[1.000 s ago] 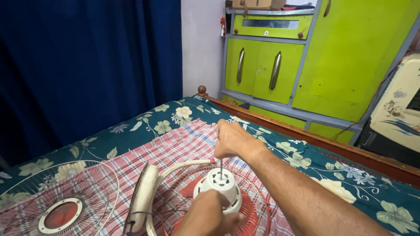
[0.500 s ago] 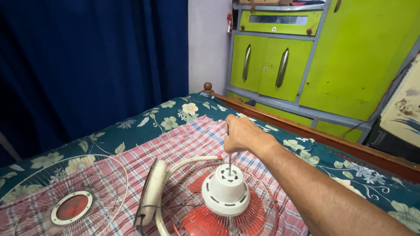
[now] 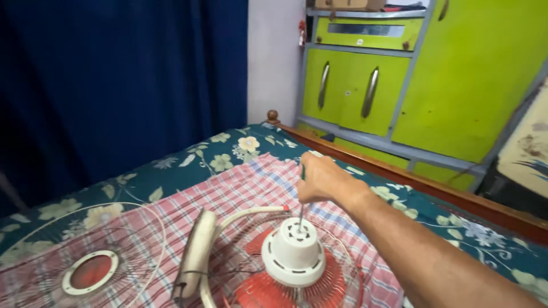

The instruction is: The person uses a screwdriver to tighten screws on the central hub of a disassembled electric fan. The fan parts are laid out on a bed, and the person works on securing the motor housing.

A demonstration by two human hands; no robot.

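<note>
Across bed (image 3: 228, 154), w/ teal floral sheet: red-white checked cloth (image 3: 251, 188) spread over middle. Behind: dark blue curtain (image 3: 114, 85) at left, lime-green cabinet (image 3: 456, 74) w/ grey trim at right, wooden bed rail (image 3: 434, 188) between bed and cabinet.

On cloth, bottom centre: fan body lying face down, red blades (image 3: 319, 288) under wire rear guard (image 3: 240, 251), white motor housing (image 3: 294, 256) pointing up. White curved stand arm (image 3: 197, 256) just left of housing, resting against guard. Loose front grille (image 3: 85, 268) w/ red-and-white hub flat on cloth, lower left, apart from fan body.

Right hand (image 3: 322, 179) above housing, forearm coming in from lower right. Closed in fist round screwdriver handle (image 3: 303, 171), mostly hidden in grip, only a green sliver showing. Metal screwdriver shaft (image 3: 300, 217) running straight down from fist, tip touching top of motor housing near its centre.

Left hand: out of frame, state not visible.
</note>
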